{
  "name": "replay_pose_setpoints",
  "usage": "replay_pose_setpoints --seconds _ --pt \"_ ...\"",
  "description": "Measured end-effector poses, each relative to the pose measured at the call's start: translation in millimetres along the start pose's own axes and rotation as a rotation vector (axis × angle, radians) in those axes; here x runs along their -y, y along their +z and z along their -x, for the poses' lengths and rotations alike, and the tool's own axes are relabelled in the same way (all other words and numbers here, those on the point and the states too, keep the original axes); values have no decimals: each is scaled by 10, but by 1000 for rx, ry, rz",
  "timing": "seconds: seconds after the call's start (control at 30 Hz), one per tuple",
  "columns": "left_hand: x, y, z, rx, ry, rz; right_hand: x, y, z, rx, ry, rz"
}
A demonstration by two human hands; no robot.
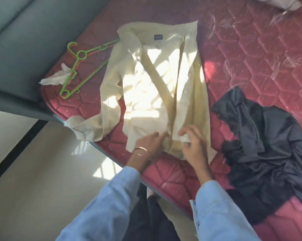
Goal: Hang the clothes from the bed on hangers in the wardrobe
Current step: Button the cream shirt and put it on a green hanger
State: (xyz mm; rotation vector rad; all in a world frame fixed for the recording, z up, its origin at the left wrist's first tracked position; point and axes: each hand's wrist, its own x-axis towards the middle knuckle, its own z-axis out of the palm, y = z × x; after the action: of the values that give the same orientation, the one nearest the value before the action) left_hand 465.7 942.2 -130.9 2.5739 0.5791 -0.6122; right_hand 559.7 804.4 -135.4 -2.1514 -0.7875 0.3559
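Both grips, left hand (149, 142) and right hand (192, 143), pinch the cream shirt (157, 87) hem.

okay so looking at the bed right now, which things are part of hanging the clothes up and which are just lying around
Part of the job: cream shirt, under both hands; green hanger; dark garment; pale garment at the far edge.

Lying about: crumpled tissue beside the hanger; the mattress itself.
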Motion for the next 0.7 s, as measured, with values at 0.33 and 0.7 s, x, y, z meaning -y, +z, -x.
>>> replay_pose_setpoints --seconds 0.33,0.7 --pt "689 708 264 -508 -846 784 -787 283 586 -92 798 -121" --pt "600 1152 82 -151 -607 667 -927 872 732 -68 910 -102"
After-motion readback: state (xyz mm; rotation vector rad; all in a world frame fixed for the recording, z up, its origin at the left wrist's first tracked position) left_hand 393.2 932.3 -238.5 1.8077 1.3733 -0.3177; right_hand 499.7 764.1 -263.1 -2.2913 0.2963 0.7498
